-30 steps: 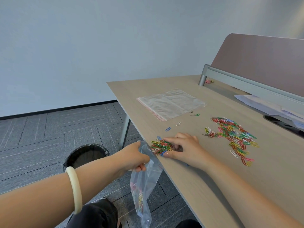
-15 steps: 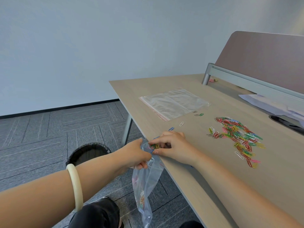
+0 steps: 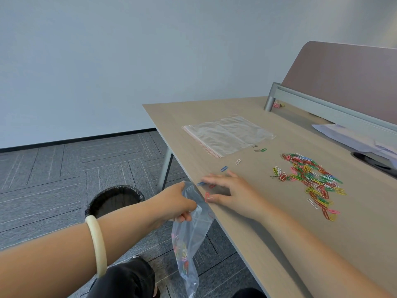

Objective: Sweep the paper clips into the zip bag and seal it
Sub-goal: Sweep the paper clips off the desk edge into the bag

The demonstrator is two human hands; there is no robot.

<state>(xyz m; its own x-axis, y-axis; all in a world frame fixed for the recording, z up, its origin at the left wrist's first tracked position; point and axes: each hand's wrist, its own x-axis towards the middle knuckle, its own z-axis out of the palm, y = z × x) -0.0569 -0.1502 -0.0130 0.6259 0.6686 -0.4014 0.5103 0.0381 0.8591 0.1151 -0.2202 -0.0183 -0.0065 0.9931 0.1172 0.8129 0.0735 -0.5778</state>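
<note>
My left hand (image 3: 179, 203) grips the mouth of a clear zip bag (image 3: 190, 239), which hangs below the desk's left edge with several coloured clips in its lower part. My right hand (image 3: 232, 193) lies flat on the wooden desk (image 3: 268, 233) at that edge, fingers spread, beside the bag's mouth. A red clip (image 3: 207, 196) and a blue clip (image 3: 200, 183) lie at its fingertips by the edge. A large pile of coloured paper clips (image 3: 311, 179) is spread on the desk to the right of my hand.
A stack of flat empty zip bags (image 3: 227, 134) lies further back on the desk, with loose clips (image 3: 224, 168) between it and my hand. A black bin (image 3: 115, 200) stands on the floor below the bag. A partition (image 3: 343, 82) and papers (image 3: 352, 136) border the desk's right side.
My right hand pushed a small heap of clips to the desk edge and into the bag. Its fingers have now spread flat, and only a couple of clips remain at the edge.
</note>
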